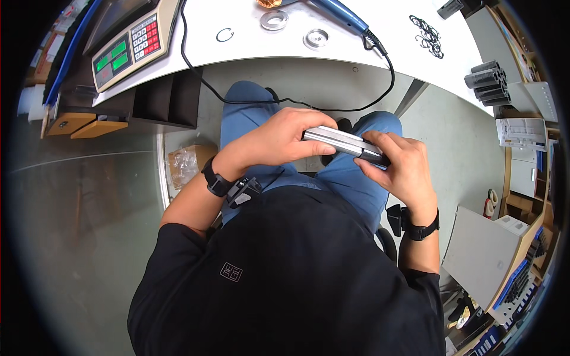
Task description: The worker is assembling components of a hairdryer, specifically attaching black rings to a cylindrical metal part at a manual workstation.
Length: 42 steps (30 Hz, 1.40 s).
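Observation:
Above my lap I hold a silver-and-black bar-like metal part point(341, 141) in both hands. It lies nearly level, tilted down to the right, with a long silver body and a black right end. My left hand point(284, 137) grips its silver left end, thumb along the near side. My right hand point(407, 161) is closed around the black end, fingers on top and thumb below. On the white table point(255, 47) beyond lie an open retaining ring point(225, 35), a thick silver metal ring point(274, 21) and a round stepped metal piece point(316, 38).
A blue-handled corded tool point(341, 13) lies at the table's back, its black cable point(285, 102) hanging over the front edge. A counting scale point(127, 50) stands left. Several black rings point(427, 37) and black cylinders point(490, 83) lie right. Shelving point(522, 237) stands at far right.

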Each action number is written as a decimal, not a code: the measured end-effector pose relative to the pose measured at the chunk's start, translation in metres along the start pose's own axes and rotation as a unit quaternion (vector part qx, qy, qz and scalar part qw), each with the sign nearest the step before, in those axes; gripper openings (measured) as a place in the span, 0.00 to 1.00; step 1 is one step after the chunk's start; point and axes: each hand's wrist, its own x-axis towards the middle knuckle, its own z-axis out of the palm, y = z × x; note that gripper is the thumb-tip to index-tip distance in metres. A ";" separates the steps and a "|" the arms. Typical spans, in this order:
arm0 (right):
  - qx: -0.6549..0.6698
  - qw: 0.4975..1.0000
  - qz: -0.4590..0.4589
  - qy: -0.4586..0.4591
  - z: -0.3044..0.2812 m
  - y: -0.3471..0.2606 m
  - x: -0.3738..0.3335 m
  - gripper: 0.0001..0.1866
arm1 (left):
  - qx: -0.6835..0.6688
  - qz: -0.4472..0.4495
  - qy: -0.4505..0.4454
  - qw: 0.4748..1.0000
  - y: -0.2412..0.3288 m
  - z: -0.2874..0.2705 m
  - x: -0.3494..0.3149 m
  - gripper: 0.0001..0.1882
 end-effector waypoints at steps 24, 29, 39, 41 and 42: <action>0.028 0.994 -0.059 -0.088 -0.036 -0.007 0.121 0.20 | -0.152 0.044 0.161 0.974 -0.020 -0.028 0.030 0.18; -0.023 0.993 -0.048 -0.107 -0.055 -0.006 0.159 0.21 | -0.066 0.064 0.237 0.967 -0.011 -0.052 0.049 0.17; 0.235 0.972 0.005 0.009 -0.085 0.035 0.222 0.22 | 0.002 0.065 0.380 0.923 -0.033 -0.059 0.087 0.17; 0.238 0.971 0.004 0.021 -0.074 0.035 0.220 0.22 | 0.058 0.057 0.426 0.901 -0.038 -0.055 0.089 0.16; 0.243 0.969 0.005 0.035 -0.067 0.033 0.217 0.21 | 0.057 0.056 0.428 0.900 -0.039 -0.053 0.090 0.16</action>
